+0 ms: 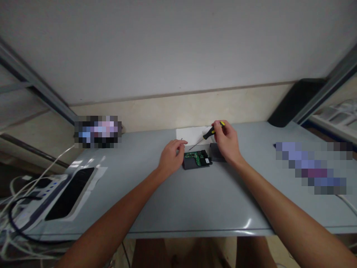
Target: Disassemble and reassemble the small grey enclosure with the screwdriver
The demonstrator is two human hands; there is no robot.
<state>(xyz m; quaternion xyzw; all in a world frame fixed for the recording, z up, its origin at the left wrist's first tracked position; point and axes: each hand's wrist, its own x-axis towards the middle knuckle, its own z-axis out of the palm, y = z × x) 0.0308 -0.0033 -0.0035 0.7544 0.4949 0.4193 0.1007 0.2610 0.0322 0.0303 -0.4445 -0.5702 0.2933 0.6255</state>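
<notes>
My right hand [227, 141] is closed around the black and yellow handle of a screwdriver [209, 133]. Its thin shaft slants down to the left, and the tip is just above the far edge of a green circuit board [198, 158]. The board sits in a dark grey plastic casing [191, 163] on the table. At the casing's left edge is my left hand [172, 155], index finger stretched toward the screwdriver tip and thumb apart from it, beside the casing. A second dark grey casing part [214, 152] lies partly hidden under my right hand.
White paper [182, 133] with small dark specks lies behind the board. On the grey table [178, 208], a black phone [71, 193] lies at left beside a power strip [46, 199] with tangled cables. A dark cylinder-like object [295, 102] leans at back right. Blurred-out items lie at both sides.
</notes>
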